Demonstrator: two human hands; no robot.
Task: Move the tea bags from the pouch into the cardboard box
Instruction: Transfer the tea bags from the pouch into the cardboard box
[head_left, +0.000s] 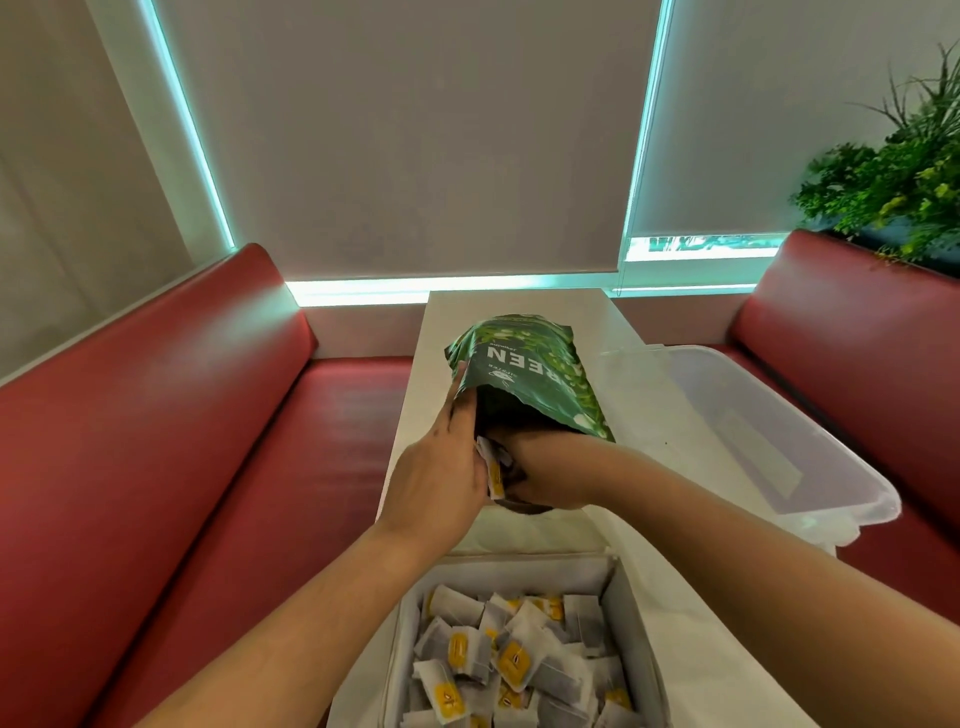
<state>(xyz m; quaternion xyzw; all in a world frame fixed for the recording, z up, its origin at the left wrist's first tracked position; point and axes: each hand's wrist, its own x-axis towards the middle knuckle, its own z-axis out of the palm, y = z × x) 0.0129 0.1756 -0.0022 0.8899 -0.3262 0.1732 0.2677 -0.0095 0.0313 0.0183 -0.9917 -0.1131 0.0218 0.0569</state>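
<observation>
i've got the green foil tea pouch (524, 374) lying on the white table (670, 415), its open mouth turned toward me and its printed face up. my left hand (441, 467) sits against the pouch's left edge, fingers flat along the foil and thumb side near the opening — holding the mouth spread. my right hand (540, 467) is pushed into the opening; its fingers are hidden inside the foil, so i cannot tell whether they are clenched on anything. between the two hands, right at the pouch mouth, a tea bag (493, 470) with a yellow tag pokes out, touching my left palm.

nearer to me, at the bottom of the view, the cardboard box (631, 618) stands open on the table, lined with pale paper and already carrying a loose heap of tea bags (511, 660) — white sachets with yellow tags, lying every which way.

to the right of the pouch a clear plastic bin (779, 431) rests at the table's edge. red padded benches (171, 441) run along both sides, and a leafy green plant (893, 176) sits behind the right one.
</observation>
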